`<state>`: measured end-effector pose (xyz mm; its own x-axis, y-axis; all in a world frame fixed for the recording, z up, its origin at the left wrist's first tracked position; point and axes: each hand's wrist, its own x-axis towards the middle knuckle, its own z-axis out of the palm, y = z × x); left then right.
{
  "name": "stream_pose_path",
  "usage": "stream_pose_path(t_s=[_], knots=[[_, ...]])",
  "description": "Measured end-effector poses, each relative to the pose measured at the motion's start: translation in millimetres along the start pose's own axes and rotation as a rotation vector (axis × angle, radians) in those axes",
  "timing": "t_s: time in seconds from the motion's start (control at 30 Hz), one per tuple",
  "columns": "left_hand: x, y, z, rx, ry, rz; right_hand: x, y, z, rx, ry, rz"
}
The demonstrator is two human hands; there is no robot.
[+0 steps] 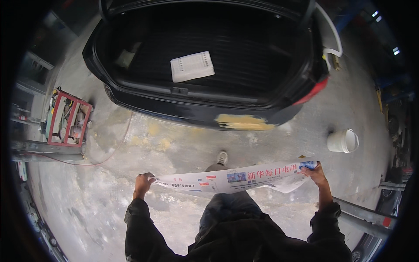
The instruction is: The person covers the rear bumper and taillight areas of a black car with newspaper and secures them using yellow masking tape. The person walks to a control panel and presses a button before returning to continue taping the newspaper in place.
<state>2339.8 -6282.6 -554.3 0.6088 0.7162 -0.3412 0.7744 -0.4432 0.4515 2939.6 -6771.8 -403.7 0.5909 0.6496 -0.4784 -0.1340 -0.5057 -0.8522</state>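
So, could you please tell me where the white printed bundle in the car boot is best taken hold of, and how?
The bundle is probably best gripped by its near long edge, coming over the rear bumper, thumb on top: it lies flat and slightly turned on the boot floor, that edge facing the bumper.

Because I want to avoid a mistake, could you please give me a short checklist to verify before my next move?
1. Left fingers gripping the newspaper end: ok.
2. Right fingers gripping the other end: ok.
3. Newspaper lying flat: not ok, a loose part droops near the right fingers.
4. Newspaper clear of the yellow patch on the bumper: ok, floor shows between them.
5. Yellow patch dry: cannot tell.
6. White bucket away from the shoe: ok, it stands off to the right.
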Motion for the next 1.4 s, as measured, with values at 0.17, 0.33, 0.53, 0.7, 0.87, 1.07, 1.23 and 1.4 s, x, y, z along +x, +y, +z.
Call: stream_pose_path(t_s=[0.17,0.33,0.53,0.7,0.87,1.07,1.23,1.4], knots=[[93.7,-45.9,-62.7,0.148,0.027,-0.064,113.5,33.4,58.0,0.148,-0.056,0.093],[209.9,-78.4,-98.7,-0.086,0.081,-0.114,185.3,50.7,102.1,0.204,-0.045,0.165],[357.5,-180.5,-64.7,-0.632,0.465,-0.121,285.0,81.4,181.8,0.199,0.115,0.160],[451.0,-159.6,-37.8,-0.812,0.775,-0.138,318.6,87.7,228.1,0.258,0.209,0.117],[465.8,-144.3,-27.5,-0.659,0.885,-0.041,303.4,99.1,248.3,0.227,0.318,0.103],[492.2,-181.1,-38.4,-0.646,0.917,0.086,343.4,131.1,249.8,0.273,0.472,0.122],[482.6,-187.3,-30.3,-0.491,0.950,-0.013,355.7,139.0,261.2,0.286,0.577,0.101],[474.0,-183.5,-39.0,-0.453,0.978,-0.134,362.1,135.7,273.7,0.292,0.748,0.012]])
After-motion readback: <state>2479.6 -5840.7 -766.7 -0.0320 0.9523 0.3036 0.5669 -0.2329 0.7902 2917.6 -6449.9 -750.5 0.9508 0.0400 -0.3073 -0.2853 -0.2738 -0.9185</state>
